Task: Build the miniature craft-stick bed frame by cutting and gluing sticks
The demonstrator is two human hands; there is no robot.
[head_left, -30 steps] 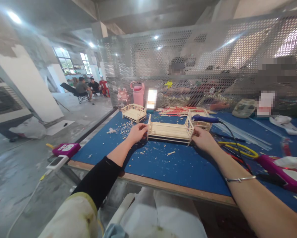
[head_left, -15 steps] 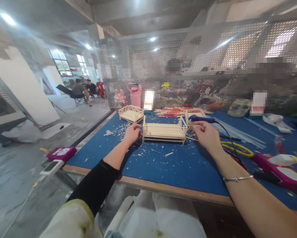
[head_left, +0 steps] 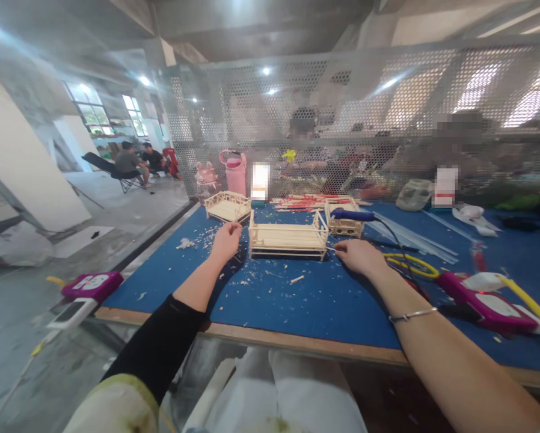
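A miniature wooden bed (head_left: 288,237), built from thin pale sticks, stands upright in the middle of the blue work surface. Off its left end is my left hand (head_left: 226,243), fingers curled together; whatever they may pinch is hidden. My right hand (head_left: 362,257) is low beside the bed's right end, thumb and fingertips closed on the end of a thin wooden stick (head_left: 331,248). Behind that hand a blue pen-like tool with a cord (head_left: 352,215) rests across another small stick frame (head_left: 344,227). A second small wooden bench-like piece (head_left: 228,207) stands at the back left.
Red and pale sticks (head_left: 299,203) lie at the back, before a perforated metal screen (head_left: 243,123). Clear strips (head_left: 421,237), a yellow cable (head_left: 417,266) and a purple power strip (head_left: 481,300) are on the right. Wood shavings litter the blue mat (head_left: 265,307). People sit beyond.
My right hand has moved down and away from the blue tool to the thin stick. My left hand stays near the bed's left end. The view has turned slightly right.
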